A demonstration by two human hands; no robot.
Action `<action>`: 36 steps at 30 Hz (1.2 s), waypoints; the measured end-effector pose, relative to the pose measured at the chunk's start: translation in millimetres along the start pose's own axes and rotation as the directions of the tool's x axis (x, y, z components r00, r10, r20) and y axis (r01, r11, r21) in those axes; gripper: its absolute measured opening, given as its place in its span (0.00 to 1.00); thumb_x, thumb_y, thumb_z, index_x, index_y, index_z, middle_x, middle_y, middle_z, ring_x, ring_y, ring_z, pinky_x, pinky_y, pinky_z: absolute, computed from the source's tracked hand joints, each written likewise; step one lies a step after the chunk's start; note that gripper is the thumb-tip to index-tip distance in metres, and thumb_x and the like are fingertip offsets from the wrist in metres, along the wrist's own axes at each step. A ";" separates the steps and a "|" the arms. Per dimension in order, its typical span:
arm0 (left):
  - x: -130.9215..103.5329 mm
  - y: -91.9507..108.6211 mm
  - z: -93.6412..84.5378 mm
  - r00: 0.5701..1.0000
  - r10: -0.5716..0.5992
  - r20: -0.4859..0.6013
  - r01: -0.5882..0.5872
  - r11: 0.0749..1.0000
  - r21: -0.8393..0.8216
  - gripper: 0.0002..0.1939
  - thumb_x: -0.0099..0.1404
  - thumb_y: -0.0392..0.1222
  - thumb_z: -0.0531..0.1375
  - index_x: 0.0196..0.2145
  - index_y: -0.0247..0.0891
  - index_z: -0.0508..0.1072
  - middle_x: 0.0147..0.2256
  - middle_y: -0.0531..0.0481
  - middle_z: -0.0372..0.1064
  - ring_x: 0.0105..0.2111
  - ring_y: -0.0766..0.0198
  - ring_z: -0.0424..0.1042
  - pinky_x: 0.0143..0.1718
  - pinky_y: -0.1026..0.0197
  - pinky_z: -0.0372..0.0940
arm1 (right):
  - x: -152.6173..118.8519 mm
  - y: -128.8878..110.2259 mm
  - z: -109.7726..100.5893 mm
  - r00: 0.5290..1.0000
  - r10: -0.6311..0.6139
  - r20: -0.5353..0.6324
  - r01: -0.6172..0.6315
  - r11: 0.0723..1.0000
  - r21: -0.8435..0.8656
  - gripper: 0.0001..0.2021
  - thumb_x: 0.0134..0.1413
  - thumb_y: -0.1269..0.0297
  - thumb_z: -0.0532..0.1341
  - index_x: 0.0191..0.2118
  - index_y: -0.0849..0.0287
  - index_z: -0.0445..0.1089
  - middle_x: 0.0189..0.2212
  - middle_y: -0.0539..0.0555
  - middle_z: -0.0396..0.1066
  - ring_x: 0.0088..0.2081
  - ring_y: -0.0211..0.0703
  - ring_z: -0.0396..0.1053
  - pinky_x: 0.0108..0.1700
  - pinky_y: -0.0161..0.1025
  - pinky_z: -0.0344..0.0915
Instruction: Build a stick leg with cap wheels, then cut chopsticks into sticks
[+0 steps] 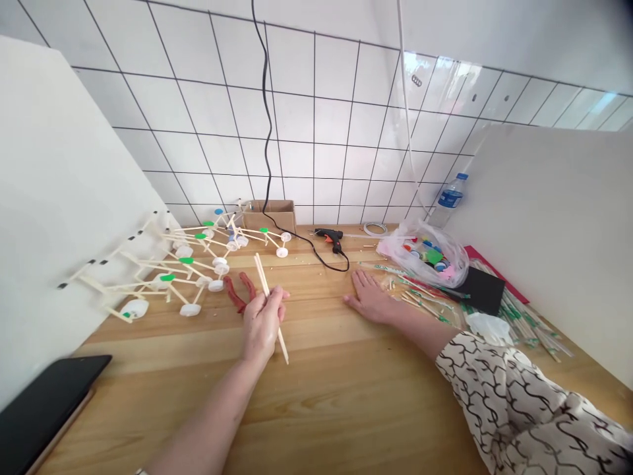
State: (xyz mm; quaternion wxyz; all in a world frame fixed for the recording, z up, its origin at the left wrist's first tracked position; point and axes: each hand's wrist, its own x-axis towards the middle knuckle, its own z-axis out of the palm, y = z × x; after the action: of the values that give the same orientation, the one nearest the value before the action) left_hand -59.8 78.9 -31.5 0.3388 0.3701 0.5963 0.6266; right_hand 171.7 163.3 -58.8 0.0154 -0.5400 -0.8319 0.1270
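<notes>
A pair of pale wooden chopsticks [262, 274] slants through my left hand [262, 323], which is closed around their middle above the wooden table [316, 402]. Just behind that hand lie the red handles of a pair of pliers [234, 296], its jaws hidden by the hand. My right hand [368, 297] rests flat on the table with fingers stretched out, holding nothing. Beside it are scattered sticks and wrappers [420, 300]. Farther back sits a black glue gun [329, 236] with an orange trigger.
Several stick-built frames with white cap wheels [190, 309] crowd the left. A cardboard box [271, 214] stands by the tiled wall. At right are a plastic bag of coloured bottle caps [430, 257], a water bottle [449, 198] and wrapped chopsticks [534, 323]. A dark tablet-like device [49, 402] lies front left.
</notes>
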 end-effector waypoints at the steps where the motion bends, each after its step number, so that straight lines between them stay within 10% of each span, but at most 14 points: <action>1: -0.3 0.6 0.1 1.000 0.000 0.002 0.000 1.000 0.002 0.14 0.57 0.49 0.56 0.23 0.34 0.70 0.11 0.60 0.51 0.14 0.72 0.50 0.16 0.68 0.46 | 5.4 -6.3 7.8 1.000 -0.015 -0.001 0.015 1.000 0.004 0.43 0.55 0.39 0.40 0.64 0.73 0.37 0.65 0.64 0.31 0.65 0.54 0.28 0.63 0.49 0.31; 15: 2.7 3.4 -2.4 1.000 -0.011 0.013 0.011 0.999 0.036 0.15 0.59 0.49 0.55 0.24 0.35 0.70 0.11 0.60 0.50 0.14 0.72 0.51 0.17 0.68 0.47 | 105.5 -104.8 -1.5 0.980 -0.197 0.014 0.196 0.979 0.055 0.36 0.60 0.46 0.40 0.64 0.70 0.40 0.65 0.65 0.35 0.65 0.54 0.32 0.63 0.50 0.34; 36: 0.4 -0.1 -1.4 0.999 0.001 0.036 -0.002 0.999 0.034 0.15 0.58 0.50 0.55 0.25 0.35 0.71 0.12 0.59 0.52 0.15 0.70 0.51 0.17 0.67 0.47 | 21.5 -65.2 -29.4 0.932 -0.362 -0.029 0.363 0.931 0.027 0.15 0.58 0.69 0.51 0.49 0.62 0.67 0.53 0.58 0.65 0.55 0.46 0.60 0.56 0.40 0.56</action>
State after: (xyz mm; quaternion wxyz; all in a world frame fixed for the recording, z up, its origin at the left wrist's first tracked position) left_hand -61.2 78.6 -31.6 0.3427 0.3874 0.6003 0.6100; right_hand 109.3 163.3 -17.9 0.0569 -0.3783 -0.9149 0.1288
